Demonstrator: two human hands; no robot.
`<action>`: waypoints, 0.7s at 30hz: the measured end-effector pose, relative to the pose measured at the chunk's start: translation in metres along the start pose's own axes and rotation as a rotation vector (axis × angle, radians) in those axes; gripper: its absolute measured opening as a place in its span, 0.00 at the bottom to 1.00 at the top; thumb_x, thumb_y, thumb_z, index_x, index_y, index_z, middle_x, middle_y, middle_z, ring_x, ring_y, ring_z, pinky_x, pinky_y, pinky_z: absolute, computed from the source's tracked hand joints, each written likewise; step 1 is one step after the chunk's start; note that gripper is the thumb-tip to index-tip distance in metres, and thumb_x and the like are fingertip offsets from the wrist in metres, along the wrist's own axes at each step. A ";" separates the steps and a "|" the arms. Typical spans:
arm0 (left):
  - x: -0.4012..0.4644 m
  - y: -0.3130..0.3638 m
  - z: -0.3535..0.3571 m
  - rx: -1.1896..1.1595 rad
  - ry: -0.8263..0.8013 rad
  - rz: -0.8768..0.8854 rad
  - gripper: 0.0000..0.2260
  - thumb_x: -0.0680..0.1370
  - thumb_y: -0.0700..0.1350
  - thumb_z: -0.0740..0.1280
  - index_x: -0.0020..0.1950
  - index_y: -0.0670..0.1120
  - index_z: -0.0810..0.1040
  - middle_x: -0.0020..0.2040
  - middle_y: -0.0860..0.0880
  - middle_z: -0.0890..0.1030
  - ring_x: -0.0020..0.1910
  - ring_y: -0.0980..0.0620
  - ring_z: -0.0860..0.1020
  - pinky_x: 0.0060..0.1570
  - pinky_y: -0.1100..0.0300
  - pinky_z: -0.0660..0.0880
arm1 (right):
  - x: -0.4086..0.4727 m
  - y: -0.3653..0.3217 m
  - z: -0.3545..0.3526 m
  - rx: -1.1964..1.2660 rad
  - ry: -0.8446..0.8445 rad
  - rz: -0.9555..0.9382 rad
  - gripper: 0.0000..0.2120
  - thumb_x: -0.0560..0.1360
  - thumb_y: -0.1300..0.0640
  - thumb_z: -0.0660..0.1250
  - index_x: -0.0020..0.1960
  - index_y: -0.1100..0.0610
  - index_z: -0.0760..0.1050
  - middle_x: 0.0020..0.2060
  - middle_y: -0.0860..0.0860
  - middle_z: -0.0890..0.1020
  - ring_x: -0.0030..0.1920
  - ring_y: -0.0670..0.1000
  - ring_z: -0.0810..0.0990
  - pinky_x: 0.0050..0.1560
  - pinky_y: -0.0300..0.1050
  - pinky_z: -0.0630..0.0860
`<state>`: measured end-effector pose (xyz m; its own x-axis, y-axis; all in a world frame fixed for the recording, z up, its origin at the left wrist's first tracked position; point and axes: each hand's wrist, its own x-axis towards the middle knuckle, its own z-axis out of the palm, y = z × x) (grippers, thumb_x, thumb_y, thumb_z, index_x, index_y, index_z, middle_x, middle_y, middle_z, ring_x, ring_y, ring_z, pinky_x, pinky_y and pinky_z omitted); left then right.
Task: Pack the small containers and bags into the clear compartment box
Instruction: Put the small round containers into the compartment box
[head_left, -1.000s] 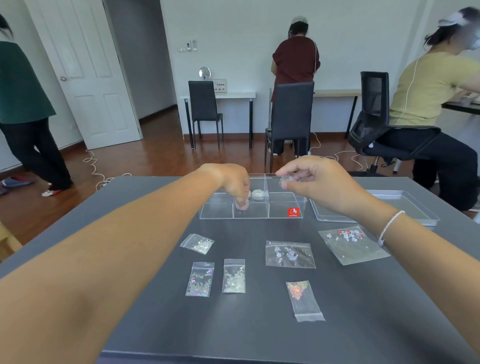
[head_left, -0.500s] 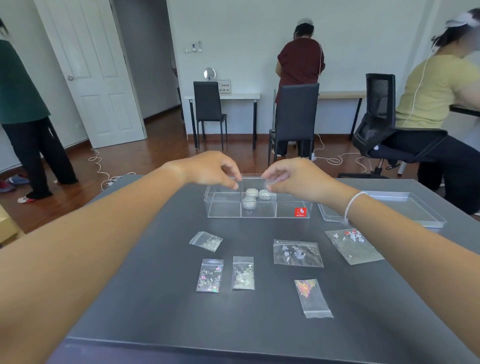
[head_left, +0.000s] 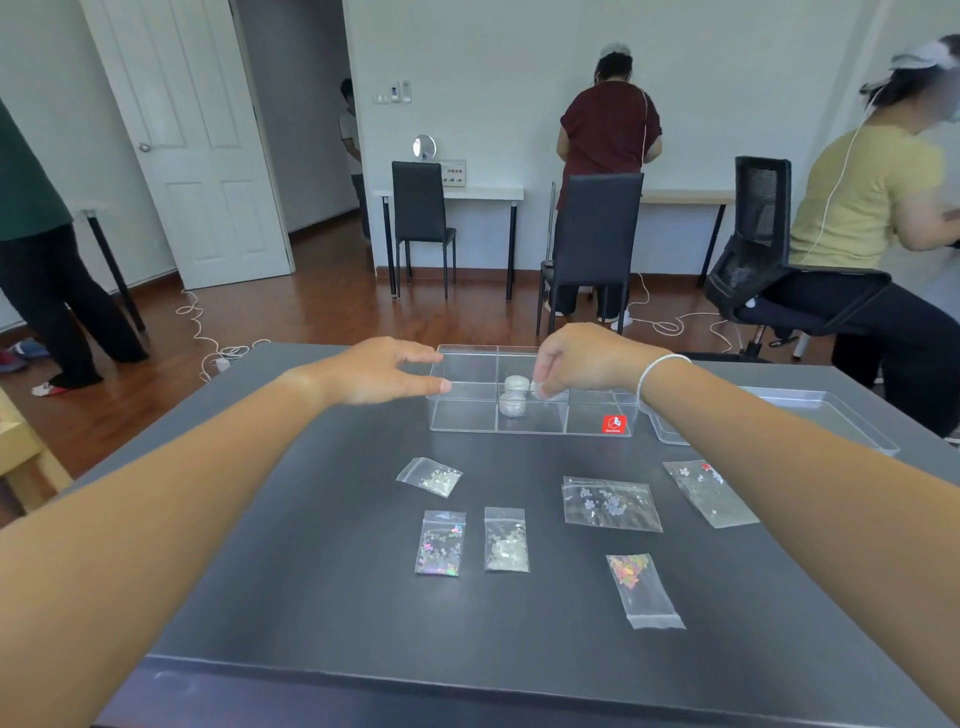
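The clear compartment box (head_left: 462, 415) stands at the far middle of the dark table. Two small round clear containers (head_left: 516, 384) (head_left: 512, 403) sit in its middle compartments. My right hand (head_left: 582, 361) reaches down into the box, its fingertips pinched on a third small container (head_left: 540, 391) just right of those two. My left hand (head_left: 384, 371) hovers at the box's left edge with fingers apart, holding nothing. Several small zip bags of sequins lie flat on the table nearer me, among them one with holographic bits (head_left: 440, 543) and one with orange bits (head_left: 641, 590).
A shallow clear lid or tray (head_left: 841, 415) lies right of the box. Beyond the table are black chairs (head_left: 595, 244), cables on the wood floor, and people standing and sitting. The table's near edge (head_left: 363, 680) is close to me.
My left hand has let go of a container in the box and drawn back to the left, open. My right hand has lowered its container from above into the box.
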<state>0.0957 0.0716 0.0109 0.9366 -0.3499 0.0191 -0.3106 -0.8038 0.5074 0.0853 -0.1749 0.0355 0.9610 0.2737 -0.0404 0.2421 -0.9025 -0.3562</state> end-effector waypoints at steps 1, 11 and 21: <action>-0.001 -0.001 0.001 -0.010 -0.007 0.000 0.28 0.71 0.60 0.67 0.68 0.54 0.69 0.73 0.57 0.66 0.72 0.57 0.62 0.65 0.64 0.54 | 0.002 -0.001 0.000 -0.023 -0.010 0.011 0.08 0.69 0.58 0.72 0.47 0.58 0.81 0.47 0.51 0.82 0.52 0.54 0.78 0.57 0.52 0.74; -0.002 -0.003 0.003 -0.032 -0.010 0.024 0.28 0.71 0.59 0.67 0.69 0.52 0.69 0.72 0.57 0.66 0.71 0.59 0.62 0.65 0.67 0.53 | 0.008 -0.003 0.003 0.017 -0.113 0.050 0.05 0.68 0.61 0.72 0.36 0.54 0.77 0.50 0.55 0.82 0.52 0.54 0.78 0.51 0.47 0.74; -0.001 -0.004 0.005 -0.049 -0.003 0.016 0.28 0.71 0.59 0.67 0.69 0.52 0.69 0.72 0.58 0.66 0.70 0.59 0.65 0.64 0.66 0.55 | 0.012 0.001 0.006 0.053 -0.142 0.075 0.06 0.66 0.59 0.74 0.34 0.52 0.79 0.40 0.48 0.80 0.48 0.52 0.77 0.52 0.46 0.72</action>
<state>0.0948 0.0729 0.0044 0.9311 -0.3639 0.0248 -0.3170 -0.7736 0.5487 0.0966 -0.1704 0.0292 0.9467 0.2534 -0.1988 0.1589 -0.9044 -0.3960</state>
